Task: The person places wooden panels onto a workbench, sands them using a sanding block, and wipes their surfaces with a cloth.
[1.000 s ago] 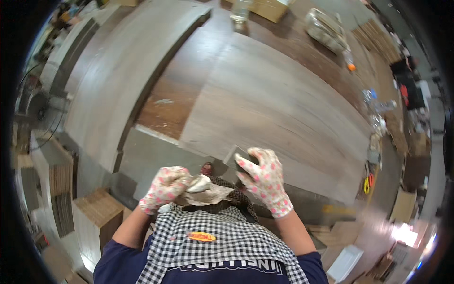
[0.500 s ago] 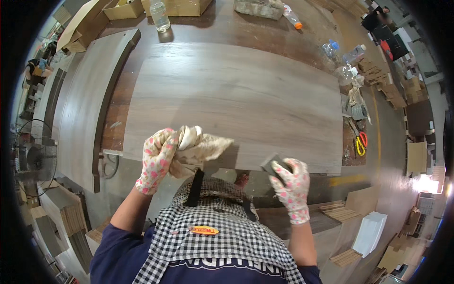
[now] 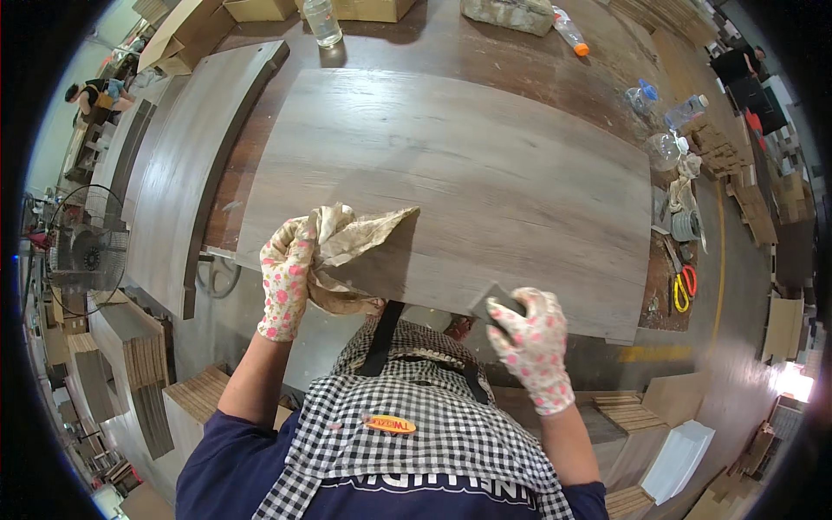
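Observation:
In front of me lies a wide grey-brown wood-grain panel (image 3: 459, 182). My left hand (image 3: 286, 282), in a white glove with pink spots, is closed on a stained beige rag (image 3: 360, 241). The rag hangs partly unfolded over the panel's near edge, one corner pointing right. My right hand (image 3: 533, 347), gloved alike, grips a small dark grey block (image 3: 487, 298), perhaps a sanding block, between thumb and fingers. That block is at the panel's near edge; whether it touches the wood I cannot tell.
More panels (image 3: 195, 165) lie to the left, near a fan (image 3: 87, 251). Bottles (image 3: 322, 24), cardboard boxes (image 3: 186, 39) and a stone-like block (image 3: 507, 13) stand at the back. Scissors (image 3: 680, 282) and a tape roll (image 3: 685, 225) lie on the right. A person (image 3: 91, 94) is far left.
The rag has gone from bunched to more spread out, its corner now lifted. My right hand keeps the dark block near the panel's edge. The whole view has shifted slightly.

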Demonstrator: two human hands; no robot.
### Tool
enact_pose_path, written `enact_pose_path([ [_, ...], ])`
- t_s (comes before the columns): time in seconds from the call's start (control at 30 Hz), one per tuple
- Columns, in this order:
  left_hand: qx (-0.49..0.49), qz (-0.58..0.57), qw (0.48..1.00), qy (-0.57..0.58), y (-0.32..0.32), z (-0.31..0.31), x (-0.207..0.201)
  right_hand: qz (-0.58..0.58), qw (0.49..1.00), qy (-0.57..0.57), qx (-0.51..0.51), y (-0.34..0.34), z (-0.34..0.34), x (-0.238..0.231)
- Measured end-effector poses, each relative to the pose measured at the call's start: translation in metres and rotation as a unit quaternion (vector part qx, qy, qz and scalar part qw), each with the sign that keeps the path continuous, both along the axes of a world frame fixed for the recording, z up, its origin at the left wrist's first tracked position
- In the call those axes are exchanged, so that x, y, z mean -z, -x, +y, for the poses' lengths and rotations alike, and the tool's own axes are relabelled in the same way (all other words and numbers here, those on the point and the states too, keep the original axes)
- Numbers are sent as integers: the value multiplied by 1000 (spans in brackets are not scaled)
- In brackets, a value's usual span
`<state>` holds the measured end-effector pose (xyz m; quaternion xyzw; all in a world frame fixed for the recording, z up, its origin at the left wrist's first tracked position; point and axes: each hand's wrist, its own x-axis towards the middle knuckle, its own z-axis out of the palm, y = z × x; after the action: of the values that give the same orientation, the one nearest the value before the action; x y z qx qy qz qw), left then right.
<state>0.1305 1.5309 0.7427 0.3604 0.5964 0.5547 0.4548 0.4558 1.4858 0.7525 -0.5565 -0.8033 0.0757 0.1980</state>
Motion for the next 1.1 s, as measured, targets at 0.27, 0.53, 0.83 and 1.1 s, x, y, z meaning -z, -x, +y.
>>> enact_pose_path([
  [0.27,80,60,994,-50,-12,9,7,-14,998,33,-58,-21,-13,22],
  [0.53,549,559,587,-205,-144,8,17,64,970,-94,215,-129,-79,-71],
  [0.83,599,438,519,-424,-368,18,41,-209,957,121,158,-85,-122,-211],
  [1.1,588,423,544,-424,-360,5,42,-207,972,76,85,-111,-110,-212],
])
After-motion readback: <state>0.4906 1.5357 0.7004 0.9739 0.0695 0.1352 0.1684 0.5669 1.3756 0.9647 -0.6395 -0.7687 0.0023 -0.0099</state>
